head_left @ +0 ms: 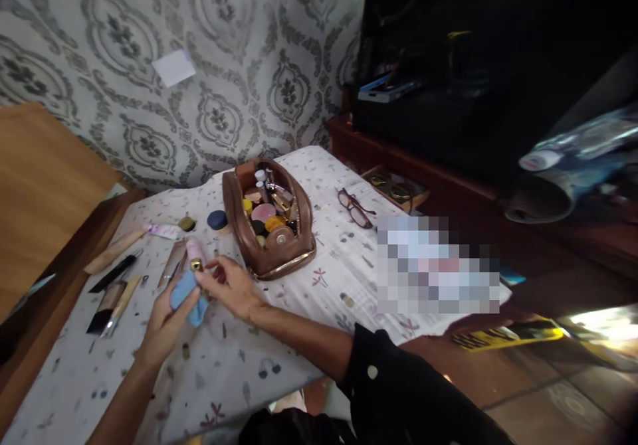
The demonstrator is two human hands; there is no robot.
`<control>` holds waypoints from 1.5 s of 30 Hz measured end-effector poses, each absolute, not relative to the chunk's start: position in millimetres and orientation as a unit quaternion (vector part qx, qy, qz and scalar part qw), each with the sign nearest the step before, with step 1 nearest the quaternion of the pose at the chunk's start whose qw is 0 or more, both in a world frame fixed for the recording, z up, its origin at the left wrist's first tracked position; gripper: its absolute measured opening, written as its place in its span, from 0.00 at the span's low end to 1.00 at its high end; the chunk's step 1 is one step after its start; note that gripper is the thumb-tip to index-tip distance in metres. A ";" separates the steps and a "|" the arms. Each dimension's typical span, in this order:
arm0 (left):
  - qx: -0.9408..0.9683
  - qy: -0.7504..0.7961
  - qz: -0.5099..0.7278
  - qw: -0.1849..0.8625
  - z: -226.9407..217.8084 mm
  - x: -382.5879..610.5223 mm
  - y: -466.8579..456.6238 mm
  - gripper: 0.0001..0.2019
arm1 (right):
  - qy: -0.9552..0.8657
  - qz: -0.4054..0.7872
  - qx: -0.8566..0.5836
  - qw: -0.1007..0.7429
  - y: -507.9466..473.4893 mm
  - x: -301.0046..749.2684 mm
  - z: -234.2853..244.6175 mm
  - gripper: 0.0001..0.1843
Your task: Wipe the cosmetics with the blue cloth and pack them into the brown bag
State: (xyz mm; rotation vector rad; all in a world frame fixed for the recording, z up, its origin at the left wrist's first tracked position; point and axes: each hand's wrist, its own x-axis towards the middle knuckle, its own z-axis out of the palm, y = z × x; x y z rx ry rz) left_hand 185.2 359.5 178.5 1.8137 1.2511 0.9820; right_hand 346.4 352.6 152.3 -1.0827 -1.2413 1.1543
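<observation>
My left hand (pixel 162 319) is closed around a light blue cloth (pixel 183 289) over the near left of the table. The fingers of my right hand (pixel 232 289) pinch at a small gold-coloured cosmetic item (pixel 197 266) just above the cloth; its exact kind is unclear. Behind it is a pale pink container (pixel 193 248), and a clear flat case (pixel 173 262) lies alongside. An open brown cosmetics bag (pixel 304 249), full of jars and tubes, stands beyond my right hand. A dark blue-lidded jar (pixel 217 220) and a small olive-lidded jar (pixel 186 224) sit left of the bag.
On the left lie a white and pink tube (pixel 163 231), a slim black item (pixel 117 271) and a black-capped tube (pixel 106 309). Glasses (pixel 355 208) rest right of the bag, near a pixelated object (pixel 438 266). A clear bottle (pixel 543 159) is at far right.
</observation>
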 end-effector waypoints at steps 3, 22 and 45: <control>0.766 0.462 0.324 0.308 177.3 185.5 352.1 0.17 | -0.533 0.468 -0.398 0.581 357.3 346.6 151.4 0.19; 0.427 0.492 0.489 0.581 176.5 161.2 331.1 0.28 | -0.516 0.531 -0.314 0.595 349.9 338.8 155.3 0.22; 0.702 0.377 0.447 0.407 218.7 256.0 361.0 0.15 | -0.635 0.169 -0.427 0.621 302.8 468.9 242.4 0.09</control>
